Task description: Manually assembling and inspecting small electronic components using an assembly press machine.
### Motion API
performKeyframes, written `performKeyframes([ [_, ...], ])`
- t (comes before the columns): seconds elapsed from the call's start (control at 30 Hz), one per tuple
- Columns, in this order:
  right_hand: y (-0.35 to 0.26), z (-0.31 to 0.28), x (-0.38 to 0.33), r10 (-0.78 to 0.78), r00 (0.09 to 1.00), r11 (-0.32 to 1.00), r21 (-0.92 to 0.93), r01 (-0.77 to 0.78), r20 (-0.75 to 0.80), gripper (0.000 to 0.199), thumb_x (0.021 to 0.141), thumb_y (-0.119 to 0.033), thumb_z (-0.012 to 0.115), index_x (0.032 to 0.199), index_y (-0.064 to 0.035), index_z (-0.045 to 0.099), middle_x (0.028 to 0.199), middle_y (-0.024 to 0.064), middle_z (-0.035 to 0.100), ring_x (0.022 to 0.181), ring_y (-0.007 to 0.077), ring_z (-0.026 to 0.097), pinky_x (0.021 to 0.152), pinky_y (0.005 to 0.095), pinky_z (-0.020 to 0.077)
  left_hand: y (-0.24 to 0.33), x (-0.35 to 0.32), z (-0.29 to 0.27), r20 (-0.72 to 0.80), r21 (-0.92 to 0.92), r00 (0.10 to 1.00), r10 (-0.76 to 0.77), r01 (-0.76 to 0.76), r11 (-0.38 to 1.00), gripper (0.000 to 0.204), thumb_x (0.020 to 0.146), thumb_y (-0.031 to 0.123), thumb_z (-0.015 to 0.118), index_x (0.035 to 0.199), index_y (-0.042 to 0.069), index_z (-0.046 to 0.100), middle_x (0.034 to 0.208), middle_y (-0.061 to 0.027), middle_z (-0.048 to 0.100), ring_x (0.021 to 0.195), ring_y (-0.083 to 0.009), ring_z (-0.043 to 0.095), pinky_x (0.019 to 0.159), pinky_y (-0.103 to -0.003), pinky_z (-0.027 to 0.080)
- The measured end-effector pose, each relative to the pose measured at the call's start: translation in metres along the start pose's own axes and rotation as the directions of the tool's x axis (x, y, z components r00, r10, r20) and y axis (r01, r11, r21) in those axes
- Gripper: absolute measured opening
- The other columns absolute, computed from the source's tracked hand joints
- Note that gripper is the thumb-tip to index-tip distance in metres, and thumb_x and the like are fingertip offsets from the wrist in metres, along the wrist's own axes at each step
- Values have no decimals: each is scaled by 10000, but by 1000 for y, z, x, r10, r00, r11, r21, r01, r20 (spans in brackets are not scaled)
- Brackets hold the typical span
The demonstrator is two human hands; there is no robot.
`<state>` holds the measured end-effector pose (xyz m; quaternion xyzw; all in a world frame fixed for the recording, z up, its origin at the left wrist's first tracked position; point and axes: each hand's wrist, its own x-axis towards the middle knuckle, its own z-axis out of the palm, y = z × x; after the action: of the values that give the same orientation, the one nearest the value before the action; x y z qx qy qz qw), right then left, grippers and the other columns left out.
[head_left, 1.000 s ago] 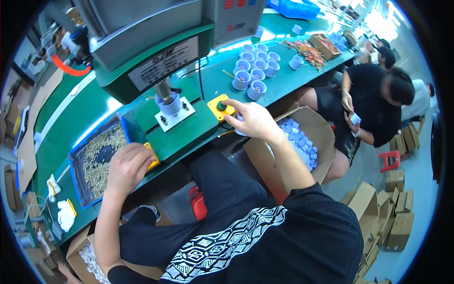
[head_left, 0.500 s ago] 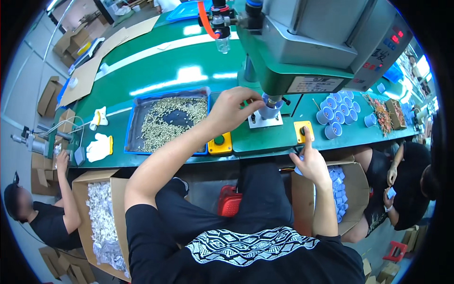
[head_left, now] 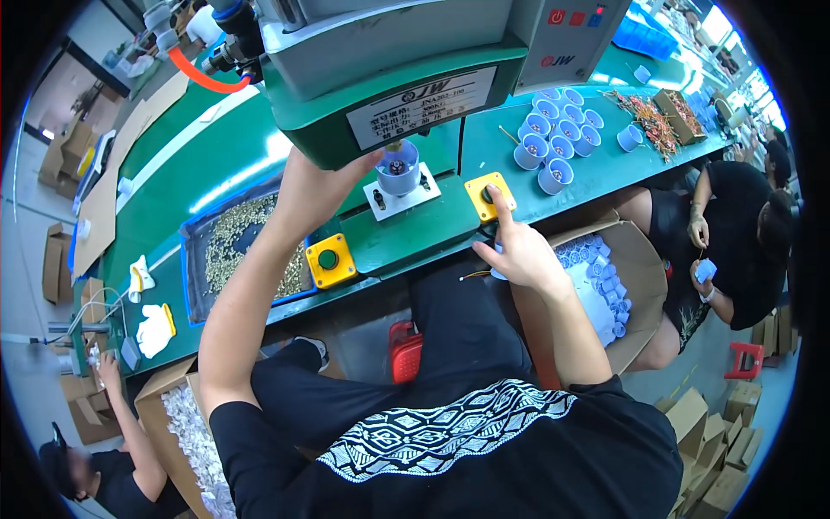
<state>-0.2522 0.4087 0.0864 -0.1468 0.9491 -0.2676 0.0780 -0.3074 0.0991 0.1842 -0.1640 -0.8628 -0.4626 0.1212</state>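
A light blue cup [head_left: 399,173] stands upright on a white metal plate [head_left: 403,198] beneath the green press head [head_left: 393,108]; small dark parts show inside it. My left hand [head_left: 322,192] reaches beside this cup, its thumb near the rim. Most of its fingers are hidden by the press head, and whether they pinch anything is unclear. My right hand [head_left: 527,257] has its index finger stretched onto the black button of a yellow switch box [head_left: 505,208]. Its other fingers curl round what appears to be another light blue cup, partly hidden, with thin wires [head_left: 473,276] sticking out.
A blue tray [head_left: 195,278] of small brass-coloured parts sits left, near a second yellow switch box with green button [head_left: 330,259]. Several wired cups [head_left: 566,130] stand right. A carton [head_left: 653,298] holds more cups. Co-workers [head_left: 731,233] [head_left: 130,471] sit on both sides.
The whole view has shifted, so the press appears further left. My left hand's fingers have passed behind the press head, and the cup's inside now shows. My right index finger stays on the button.
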Motion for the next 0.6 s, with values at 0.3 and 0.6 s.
performKeyframes([
  [0.3, 2, -3, 0, -10, 1000, 994, 107, 7, 25, 958, 878, -274, 711, 1595, -108, 99, 757, 184, 636, 726, 376, 658, 697, 440, 516, 25, 33, 4, 264, 224, 943, -201, 142, 964, 269, 791, 125, 809, 1010, -4, 722, 896, -93, 729, 822, -169, 689, 741, -301, 566],
  [0.6, 5, -4, 3, -11, 1000, 994, 111, 8, 22, 953, 877, -274, 712, 1600, -126, 109, 762, 180, 632, 723, 373, 652, 697, 433, 514, 27, 34, 8, 346, 237, 919, -187, 107, 966, 268, 849, 256, 791, 929, 4, 754, 861, -113, 723, 792, -178, 656, 772, -322, 521],
])
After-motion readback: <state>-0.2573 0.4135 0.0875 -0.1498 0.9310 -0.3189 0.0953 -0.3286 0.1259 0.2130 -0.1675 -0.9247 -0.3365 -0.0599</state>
